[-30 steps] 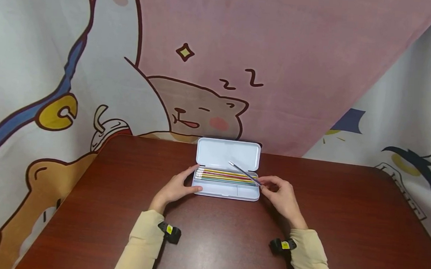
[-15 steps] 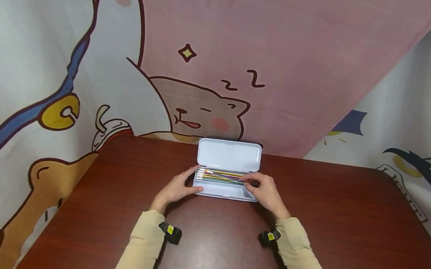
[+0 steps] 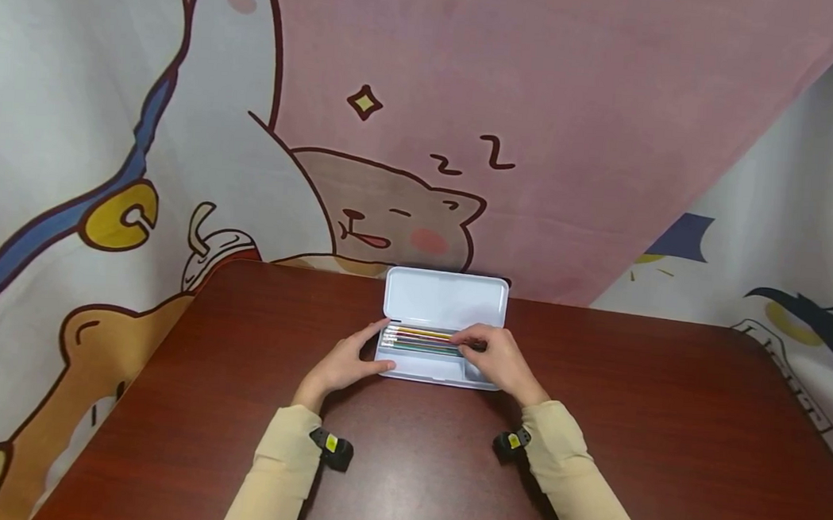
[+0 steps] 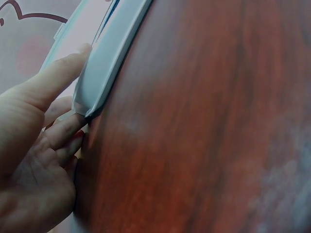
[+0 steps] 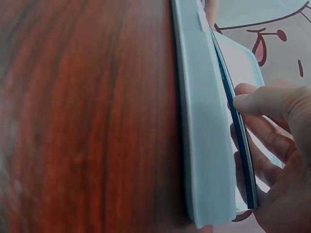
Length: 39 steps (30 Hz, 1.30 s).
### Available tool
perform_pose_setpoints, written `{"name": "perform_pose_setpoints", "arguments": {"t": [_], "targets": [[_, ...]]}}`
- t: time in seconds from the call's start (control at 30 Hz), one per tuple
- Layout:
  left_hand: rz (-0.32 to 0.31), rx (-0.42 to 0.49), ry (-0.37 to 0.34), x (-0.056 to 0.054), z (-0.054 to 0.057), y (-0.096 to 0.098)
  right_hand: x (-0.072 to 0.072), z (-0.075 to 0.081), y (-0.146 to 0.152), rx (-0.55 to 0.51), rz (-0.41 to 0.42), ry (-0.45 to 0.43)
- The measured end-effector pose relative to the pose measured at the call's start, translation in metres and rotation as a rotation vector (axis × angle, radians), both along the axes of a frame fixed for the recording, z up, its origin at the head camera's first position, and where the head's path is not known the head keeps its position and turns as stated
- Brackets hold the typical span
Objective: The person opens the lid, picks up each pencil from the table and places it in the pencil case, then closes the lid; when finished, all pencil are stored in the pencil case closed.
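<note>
An open white pencil case (image 3: pixel 446 298) stands at the table's far edge, its lid raised against the cloth. My left hand (image 3: pixel 342 364) holds its left end, with the thumb on the front rim and the fingers along the side. In the left wrist view the thumb (image 4: pixel 73 65) lies on the case's edge. Inside the rear compartment lie several pencils (image 3: pixel 419 336) side by side, eraser ends to the left. Over the right part of the case, my right hand (image 3: pixel 502 361) pinches a dark pencil (image 5: pixel 247 165) between thumb and index finger; in the head view the hand mostly hides it.
The brown wooden table (image 3: pixel 404 466) extends around the case. A cartoon-printed cloth (image 3: pixel 581 143) hangs right behind the table's back edge. The front compartment (image 3: pixel 424 365) of the case has a small divider at its right.
My right hand has moved left over the case, and the pencil it holds has gone from slanting above the row to lying along it. The left hand keeps its place on the case.
</note>
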<state>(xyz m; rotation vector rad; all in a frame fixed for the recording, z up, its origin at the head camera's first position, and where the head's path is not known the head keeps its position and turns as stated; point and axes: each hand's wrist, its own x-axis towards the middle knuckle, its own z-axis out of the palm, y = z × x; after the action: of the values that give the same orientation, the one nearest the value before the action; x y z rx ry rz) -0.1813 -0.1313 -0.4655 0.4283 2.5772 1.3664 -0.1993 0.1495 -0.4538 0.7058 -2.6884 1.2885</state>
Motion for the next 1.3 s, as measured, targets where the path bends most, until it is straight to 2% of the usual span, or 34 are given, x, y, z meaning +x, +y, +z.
{"name": "perform_pose_setpoints", "arguments": {"t": [0.23,0.57,0.8,0.93,1.03,1.2,1.3], "targets": [[-0.015,-0.014,0.011,-0.002,-0.001,0.000,-0.003,0.010,0.006,0.011,-0.032,0.019],[-0.004,-0.013,0.004,-0.002,-0.002,-0.002,-0.018,0.028,0.024,0.084,-0.089,0.154],[0.014,0.000,-0.014,-0.001,-0.002,-0.001,-0.027,0.033,0.030,0.061,-0.115,0.179],[0.019,0.007,-0.019,0.000,-0.003,0.000,-0.031,0.031,0.032,0.039,-0.159,0.129],[0.024,0.009,-0.019,0.000,-0.003,0.001,-0.033,0.029,0.033,0.021,-0.189,0.040],[0.030,0.010,-0.020,0.001,-0.002,0.001,-0.032,0.027,0.033,-0.093,-0.184,-0.147],[0.037,0.022,-0.022,0.001,-0.002,0.002,-0.030,0.025,0.033,-0.173,-0.168,-0.165]]}}
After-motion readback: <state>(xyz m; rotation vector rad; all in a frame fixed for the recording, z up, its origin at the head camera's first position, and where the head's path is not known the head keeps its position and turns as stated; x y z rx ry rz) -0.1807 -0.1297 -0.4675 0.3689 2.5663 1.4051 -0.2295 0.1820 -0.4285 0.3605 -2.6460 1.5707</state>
